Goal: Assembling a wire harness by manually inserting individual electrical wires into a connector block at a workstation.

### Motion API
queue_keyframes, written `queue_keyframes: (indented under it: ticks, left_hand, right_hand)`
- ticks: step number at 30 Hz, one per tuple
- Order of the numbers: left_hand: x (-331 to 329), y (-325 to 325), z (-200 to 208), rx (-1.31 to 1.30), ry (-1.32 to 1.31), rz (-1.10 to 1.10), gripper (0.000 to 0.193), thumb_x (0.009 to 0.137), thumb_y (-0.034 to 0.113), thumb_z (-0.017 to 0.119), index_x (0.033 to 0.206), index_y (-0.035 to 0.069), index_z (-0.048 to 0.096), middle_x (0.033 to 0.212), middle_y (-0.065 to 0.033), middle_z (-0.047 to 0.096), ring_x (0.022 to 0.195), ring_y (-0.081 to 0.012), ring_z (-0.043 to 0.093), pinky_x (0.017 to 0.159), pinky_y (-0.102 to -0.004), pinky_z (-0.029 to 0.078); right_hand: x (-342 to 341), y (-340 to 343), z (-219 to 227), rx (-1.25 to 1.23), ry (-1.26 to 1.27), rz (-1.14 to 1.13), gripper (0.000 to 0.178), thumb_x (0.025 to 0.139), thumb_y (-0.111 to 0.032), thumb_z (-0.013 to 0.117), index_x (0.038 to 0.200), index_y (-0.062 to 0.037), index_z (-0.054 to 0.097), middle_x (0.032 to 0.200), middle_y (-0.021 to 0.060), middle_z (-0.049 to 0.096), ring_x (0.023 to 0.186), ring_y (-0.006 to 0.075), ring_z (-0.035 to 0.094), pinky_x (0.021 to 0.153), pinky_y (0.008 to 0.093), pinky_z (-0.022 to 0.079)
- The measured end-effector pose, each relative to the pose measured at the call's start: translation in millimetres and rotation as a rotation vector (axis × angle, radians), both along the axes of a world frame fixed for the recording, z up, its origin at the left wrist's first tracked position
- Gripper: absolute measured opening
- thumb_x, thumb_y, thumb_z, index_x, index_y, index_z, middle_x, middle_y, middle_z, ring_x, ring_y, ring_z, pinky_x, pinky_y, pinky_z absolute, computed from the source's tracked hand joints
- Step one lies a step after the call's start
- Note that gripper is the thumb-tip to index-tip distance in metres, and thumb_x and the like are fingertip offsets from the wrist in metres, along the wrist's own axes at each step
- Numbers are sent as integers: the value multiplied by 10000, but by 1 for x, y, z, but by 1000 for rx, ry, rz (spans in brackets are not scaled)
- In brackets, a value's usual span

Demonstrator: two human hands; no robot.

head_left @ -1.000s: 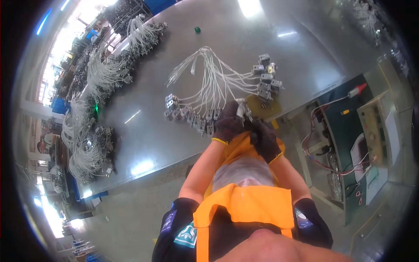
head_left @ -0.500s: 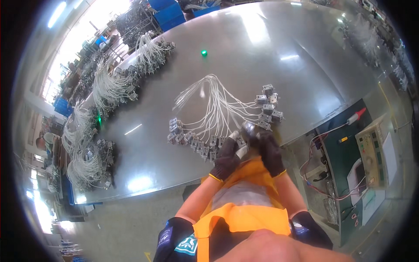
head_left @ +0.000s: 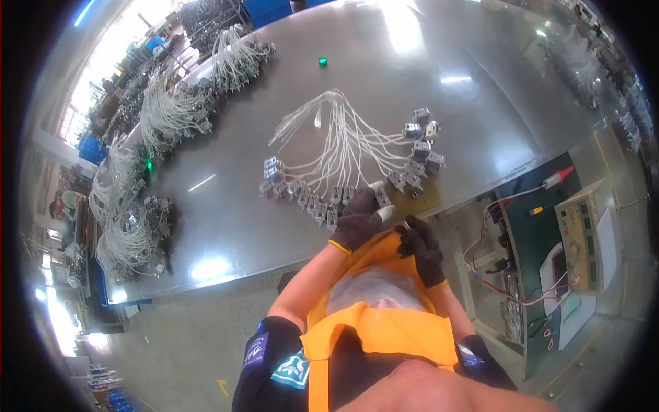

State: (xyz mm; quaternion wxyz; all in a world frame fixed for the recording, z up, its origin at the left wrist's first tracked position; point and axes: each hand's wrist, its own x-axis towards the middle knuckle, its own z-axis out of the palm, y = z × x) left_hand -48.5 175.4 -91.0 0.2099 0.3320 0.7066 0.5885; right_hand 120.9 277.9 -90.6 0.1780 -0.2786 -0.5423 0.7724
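A metal block (head_left: 382,198) was pinched in the left hand (head_left: 358,221), white wires (head_left: 336,123) fanned beyond it on the desk (head_left: 226,220). The right hand (head_left: 423,251) had been drawn away, its grip unclear, leaving a one-handed hold.

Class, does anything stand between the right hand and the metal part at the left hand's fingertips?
Yes, partly: the white-tipped thumb of the left hand lies on the near side of the metal part, toward the right hand. Otherwise, nothing visible stands in the gap.
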Motion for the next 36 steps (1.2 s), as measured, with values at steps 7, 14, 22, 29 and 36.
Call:
queue_keyframes:
  ticks: [7,14,22,29,36]
  left_hand:
    - [-1,14,6,-62,-58,28,511,824,133,729,1272,-35,548,984,-108,685,859,-165,654,782,-327,536]
    - [3,17,0,-146,183,150,509,777,161,764,1216,-30,590,917,-140,680,798,-195,647,749,-328,529]
    - [5,8,21,-115,123,52,532,800,155,734,1265,-29,553,1048,-152,657,923,-226,637,845,-349,513]
    - [17,-15,38,-144,559,163,737,800,245,781,1394,-10,428,1190,-239,592,1086,-303,599,926,-388,484]
    - [-60,-21,68,-716,672,-329,507,782,358,735,1156,61,566,1053,-220,617,1025,-394,600,865,-473,489]
  right_hand:
    - [-37,-8,-38,940,162,-164,234,943,-50,611,1170,-31,662,1003,86,690,856,163,660,678,293,518]
    - [-39,-1,8,1060,172,1,126,900,-90,658,1019,-67,690,905,120,680,766,249,640,667,340,507]
    - [-33,6,-31,-1211,440,512,211,1016,-242,509,861,-147,617,601,-28,452,422,120,422,414,257,360]
    - [-24,-14,5,-860,144,113,120,1020,-232,501,1005,-144,581,750,-19,563,531,85,513,460,220,404]
    - [-61,-61,7,798,142,386,269,1003,-235,515,1164,-38,601,1079,164,672,981,302,654,822,389,521]
